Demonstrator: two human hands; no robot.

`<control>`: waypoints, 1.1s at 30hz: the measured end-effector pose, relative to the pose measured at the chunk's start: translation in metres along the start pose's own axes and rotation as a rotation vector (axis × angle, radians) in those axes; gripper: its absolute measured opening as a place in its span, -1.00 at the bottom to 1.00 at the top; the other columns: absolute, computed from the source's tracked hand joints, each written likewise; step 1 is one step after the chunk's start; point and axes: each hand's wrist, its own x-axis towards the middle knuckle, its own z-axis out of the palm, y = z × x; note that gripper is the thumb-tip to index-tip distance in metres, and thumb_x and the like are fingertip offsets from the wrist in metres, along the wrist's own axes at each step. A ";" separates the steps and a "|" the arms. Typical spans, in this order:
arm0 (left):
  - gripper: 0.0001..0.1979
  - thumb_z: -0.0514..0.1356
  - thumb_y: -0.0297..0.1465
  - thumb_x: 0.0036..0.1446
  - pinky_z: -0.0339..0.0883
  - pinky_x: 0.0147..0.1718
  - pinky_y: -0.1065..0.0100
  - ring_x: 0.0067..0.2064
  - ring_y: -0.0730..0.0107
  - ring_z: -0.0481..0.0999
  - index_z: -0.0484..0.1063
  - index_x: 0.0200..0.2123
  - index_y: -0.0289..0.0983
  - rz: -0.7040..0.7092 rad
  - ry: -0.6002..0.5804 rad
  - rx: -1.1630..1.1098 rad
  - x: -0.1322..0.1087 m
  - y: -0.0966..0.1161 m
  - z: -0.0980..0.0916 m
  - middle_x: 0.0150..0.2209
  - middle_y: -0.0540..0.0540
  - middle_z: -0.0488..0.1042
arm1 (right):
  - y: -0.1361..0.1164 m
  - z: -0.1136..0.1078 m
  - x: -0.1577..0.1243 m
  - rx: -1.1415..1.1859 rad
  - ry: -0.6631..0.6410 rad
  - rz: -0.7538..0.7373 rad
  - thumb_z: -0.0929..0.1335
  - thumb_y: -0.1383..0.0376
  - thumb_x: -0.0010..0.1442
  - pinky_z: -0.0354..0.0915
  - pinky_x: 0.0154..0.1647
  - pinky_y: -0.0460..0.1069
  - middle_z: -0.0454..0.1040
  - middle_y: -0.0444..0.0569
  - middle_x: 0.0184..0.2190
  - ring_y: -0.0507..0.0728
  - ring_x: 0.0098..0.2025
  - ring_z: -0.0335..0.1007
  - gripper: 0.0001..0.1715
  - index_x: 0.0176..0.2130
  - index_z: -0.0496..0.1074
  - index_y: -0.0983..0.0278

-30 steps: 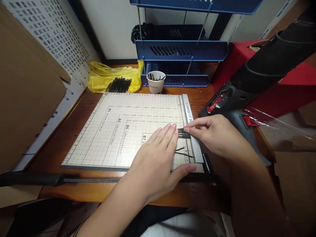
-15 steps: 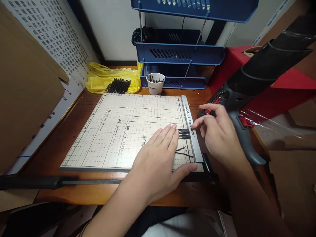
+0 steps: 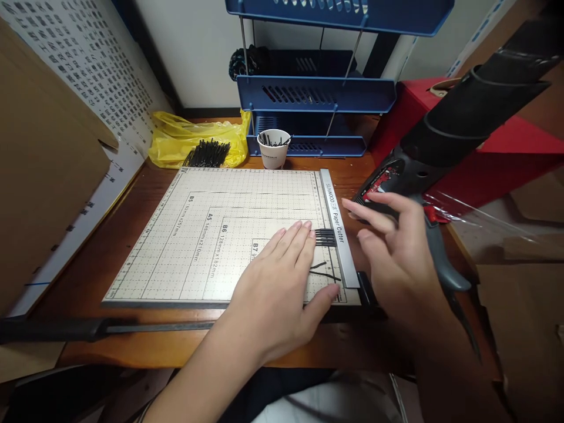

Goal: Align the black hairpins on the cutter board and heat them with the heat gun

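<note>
For a neat result, the left hand [image 3: 277, 282] should press evenly: it lies flat on the board [image 3: 145, 258], fingers together, their tips over the inner ends of the black strips [image 3: 325, 237], and a light, steady weight would probably stop them rolling or fanning out. The right hand [image 3: 396, 247] is empty as far as can be seen, thumb and fingers loosely bent and apart, just beyond the silver bar [image 3: 339, 229] on the board's right edge; a fingertip from there could best square the outer ends, one strip at a time, without lifting any. It would be wise to mind the blade arm [image 3: 158, 326] along the near edge, and to see that the two loose pieces [image 3: 325, 274], towards the near right corner, do not stray in among the rest. The strips lie near the right edge, between the left fingertips and the bar, side by side and close to parallel, across the printed grid. They are slim, dark and fairly straight, in a tight little row; whether their ends run under the bar cannot be told, nor can their material.
</note>
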 end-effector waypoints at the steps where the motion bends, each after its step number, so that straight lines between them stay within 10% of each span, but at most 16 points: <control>1: -0.25 -0.09 -0.06 0.45 -0.06 0.46 0.00 0.51 0.09 -0.08 0.03 0.44 -0.52 0.002 -0.002 0.009 0.000 0.001 0.000 0.49 -0.29 -0.05 | -0.001 0.000 -0.010 -0.050 -0.018 -0.010 0.19 0.28 0.40 0.35 0.25 0.15 0.33 0.11 0.31 0.21 0.33 0.31 -0.41 0.36 0.01 0.19; 4: -0.31 -0.09 -0.15 0.45 -0.05 0.45 0.01 0.51 0.08 -0.08 0.04 0.44 -0.53 0.011 0.006 0.023 0.000 0.002 0.000 0.48 -0.31 -0.04 | 0.000 0.005 -0.046 -0.365 -0.066 -0.091 0.14 0.19 0.46 0.20 0.39 0.26 -0.10 0.02 0.50 0.29 0.50 -0.06 -0.22 0.51 -0.26 0.16; 9: -0.33 -0.09 -0.22 0.43 -0.04 0.45 0.01 0.51 0.07 -0.10 0.05 0.43 -0.54 0.022 0.001 0.020 -0.001 0.000 0.000 0.48 -0.34 -0.04 | 0.008 0.026 -0.087 -0.666 -0.027 -0.181 0.10 0.23 0.44 0.25 0.30 0.35 -0.12 0.13 0.50 0.37 0.50 -0.09 -0.12 0.52 -0.47 0.31; 33: -0.35 -0.10 -0.31 0.40 0.02 0.43 -0.04 0.50 0.06 -0.07 0.05 0.43 -0.56 0.048 0.017 0.056 -0.001 0.000 0.000 0.47 -0.35 -0.03 | -0.004 0.046 -0.086 -0.796 0.060 -0.138 0.08 0.25 0.45 -0.02 0.39 0.45 -0.22 0.40 0.48 0.47 0.52 -0.24 -0.25 0.49 -0.21 0.41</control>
